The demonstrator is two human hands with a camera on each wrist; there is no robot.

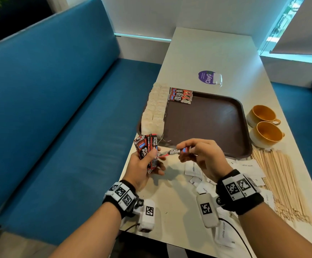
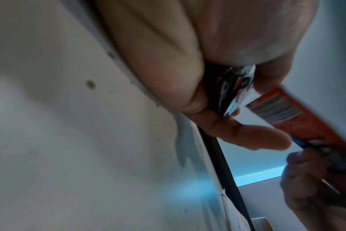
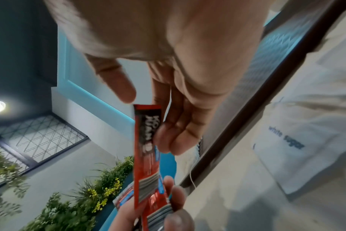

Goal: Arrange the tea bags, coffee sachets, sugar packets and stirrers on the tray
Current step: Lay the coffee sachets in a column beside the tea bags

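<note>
My left hand (image 1: 147, 162) grips a fan of red coffee sachets (image 1: 147, 146) above the table's near left edge. My right hand (image 1: 194, 151) pinches one red sachet (image 1: 177, 151) by its right end; the sachet's left end still sits among the left hand's fingers (image 3: 168, 184). The brown tray (image 1: 207, 123) lies just beyond both hands. Three coffee sachets (image 1: 180, 95) sit in its far left corner, and tea bags (image 1: 154, 110) line its left side. White sugar packets (image 1: 192, 168) lie loose under my right hand. Wooden stirrers (image 1: 281, 179) lie in a heap right of them.
Two yellow-lined cups (image 1: 265, 131) stand on the table right of the tray. A purple sticker (image 1: 208, 77) and a small clear bag lie beyond the tray. A blue sofa (image 1: 58, 108) runs along the table's left side.
</note>
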